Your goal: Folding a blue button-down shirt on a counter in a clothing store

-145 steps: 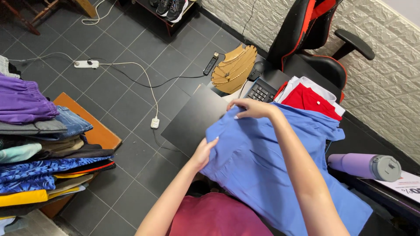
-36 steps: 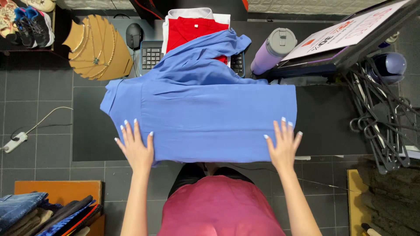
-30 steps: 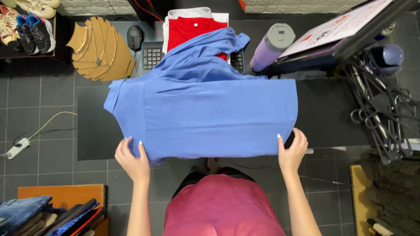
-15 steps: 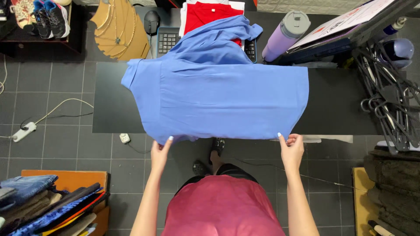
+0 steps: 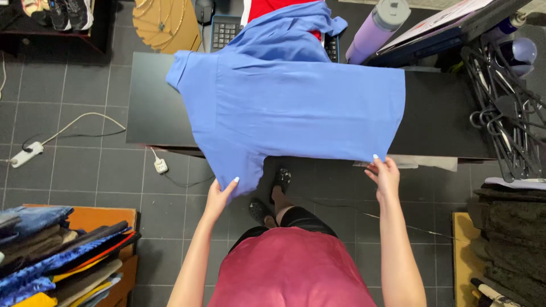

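Shirt (image 5: 296,108), blue, lies spread on the black table (image 5: 443,119), hem overhanging the near edge at 6 o'clock. Left hand (image 5: 220,193) pinches the hem corner at 7 o'clock; right hand (image 5: 385,173) pinches the corner at 5 o'clock, fingers closed on cloth.

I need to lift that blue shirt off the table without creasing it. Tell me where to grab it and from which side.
Take the blue shirt by its near hem, from the front edge of the black table. That hem hangs past the edge, free underneath. Pinch its two corners, where the left hand and right hand already hold it; far-side clutter blocks other approaches.
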